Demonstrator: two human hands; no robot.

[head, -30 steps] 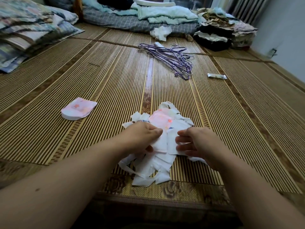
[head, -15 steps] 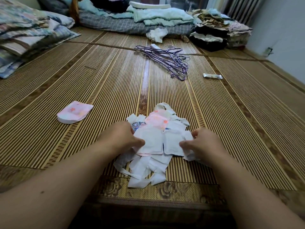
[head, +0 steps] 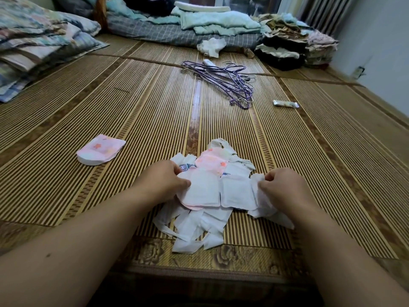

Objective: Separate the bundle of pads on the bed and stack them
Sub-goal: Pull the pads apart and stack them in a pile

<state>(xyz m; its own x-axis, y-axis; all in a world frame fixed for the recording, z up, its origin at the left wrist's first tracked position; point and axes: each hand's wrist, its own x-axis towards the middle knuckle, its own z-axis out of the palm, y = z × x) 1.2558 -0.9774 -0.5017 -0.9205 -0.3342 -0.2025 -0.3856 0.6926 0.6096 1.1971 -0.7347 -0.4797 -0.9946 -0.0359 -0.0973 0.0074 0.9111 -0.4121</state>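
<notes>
Pads (head: 212,191) stretched between left hand (head: 163,182) and right hand (head: 281,189)

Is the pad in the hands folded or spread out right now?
Spread. The pad lies open as flat joined panels between the left hand and right hand, each pinching one end above the bundle.

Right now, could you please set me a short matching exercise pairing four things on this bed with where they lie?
Things:
1. purple hangers
2. small pink stack
3. foil tube
4. bundle of pads

Places:
A. between the left hand and right hand
B. alone, left of the bundle
C. centre, farther up the mat
D. right of the hangers

Pairs: 1-C, 2-B, 3-D, 4-A
</notes>
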